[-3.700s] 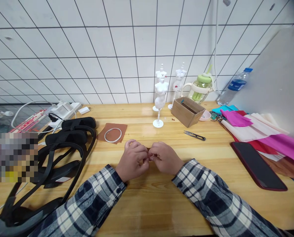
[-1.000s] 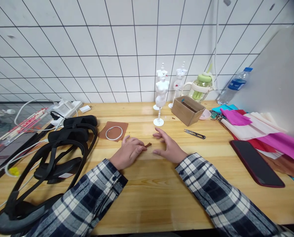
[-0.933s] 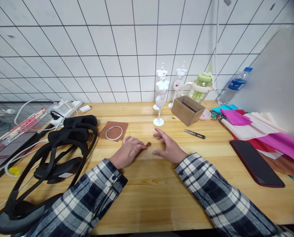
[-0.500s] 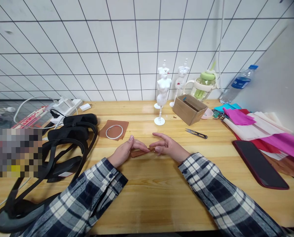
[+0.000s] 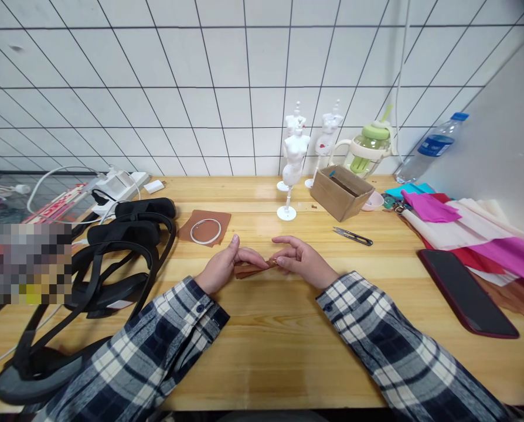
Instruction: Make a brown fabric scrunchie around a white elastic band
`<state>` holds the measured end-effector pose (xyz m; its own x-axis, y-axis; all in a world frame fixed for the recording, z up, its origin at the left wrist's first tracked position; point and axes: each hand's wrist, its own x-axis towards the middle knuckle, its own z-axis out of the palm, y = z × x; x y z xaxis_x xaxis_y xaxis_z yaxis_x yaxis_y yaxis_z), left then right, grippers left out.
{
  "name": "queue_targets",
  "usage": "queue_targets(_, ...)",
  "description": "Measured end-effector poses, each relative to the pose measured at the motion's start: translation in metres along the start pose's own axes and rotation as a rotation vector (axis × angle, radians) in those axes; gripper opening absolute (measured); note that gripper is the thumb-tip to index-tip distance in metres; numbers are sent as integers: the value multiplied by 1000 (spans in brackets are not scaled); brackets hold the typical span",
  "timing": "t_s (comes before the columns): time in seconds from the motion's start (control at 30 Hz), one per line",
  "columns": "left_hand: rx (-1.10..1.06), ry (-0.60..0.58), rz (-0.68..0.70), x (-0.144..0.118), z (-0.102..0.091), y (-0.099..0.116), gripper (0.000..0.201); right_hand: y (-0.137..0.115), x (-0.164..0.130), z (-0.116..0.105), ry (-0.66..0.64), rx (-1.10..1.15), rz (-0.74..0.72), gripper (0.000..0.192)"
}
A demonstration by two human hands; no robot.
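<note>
A small folded strip of brown paper (image 5: 251,269) lies just above the wooden table (image 5: 262,346), held between both hands. My left hand (image 5: 225,269) pinches its left end with thumb and fingers. My right hand (image 5: 302,264) pinches the right end with its fingertips, the other fingers spread. Both forearms wear plaid sleeves. A brown paper square (image 5: 204,227) with a white ring (image 5: 205,231) on it lies just beyond my left hand.
White mannequin figures (image 5: 293,162) and a small cardboard box (image 5: 341,193) stand at the back. Thread snips (image 5: 352,236) lie to the right of my hands. A dark phone (image 5: 466,291), coloured paper sheets (image 5: 473,234), a bottle (image 5: 429,147) and black headsets (image 5: 112,258) flank the sides.
A second ago the hands rested apart on the table with a small brown scrap between them. Now both pinch the brown strip, unfolded longer, and the view has tilted slightly.
</note>
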<state>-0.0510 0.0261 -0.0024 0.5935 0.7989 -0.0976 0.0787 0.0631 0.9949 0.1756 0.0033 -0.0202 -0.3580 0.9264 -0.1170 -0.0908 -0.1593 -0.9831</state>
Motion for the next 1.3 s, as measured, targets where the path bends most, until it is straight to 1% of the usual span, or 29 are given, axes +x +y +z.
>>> queue_targets(0.23, -16, 4, -12, 0, 1, 1, 82, 2, 0, -1, -14, -20, -24, 57)
queue_targets(0.47, -7, 0, -15, -1, 1, 2, 82, 1, 0, -1, -24, -95, -55, 53)
queue_targets(0.73, 5, -50, 13, -1, 3, 4, 81, -1, -2, 0, -43, -167, -77, 56)
queue_targets(0.83, -31, -68, 15, -2, 5, 4, 80, -3, -4, 3, 4, -214, -100, 51)
queue_targets(0.93, -68, -93, 18, -2, 8, 5, 77, -4, -5, 6, 68, -333, -161, 47)
queue_targets(1.0, -8, -86, 44, -3, 8, 7, 72, -4, -6, 9, 95, -421, -208, 46)
queue_targets(1.07, 117, -63, 80, -3, 7, 9, 66, -5, -7, 11, 122, -492, -256, 44)
queue_targets(1.13, 193, -46, 105, -3, 6, 11, 61, -6, -8, 12, 147, -537, -288, 43)
queue_targets(1.23, 157, -11, 151, -5, 6, 12, 57, -7, -8, 11, 158, -546, -284, 44)
queue_targets(1.3, 130, -29, 143, -6, 7, 12, 59, -7, -8, 10, 152, -528, -264, 45)
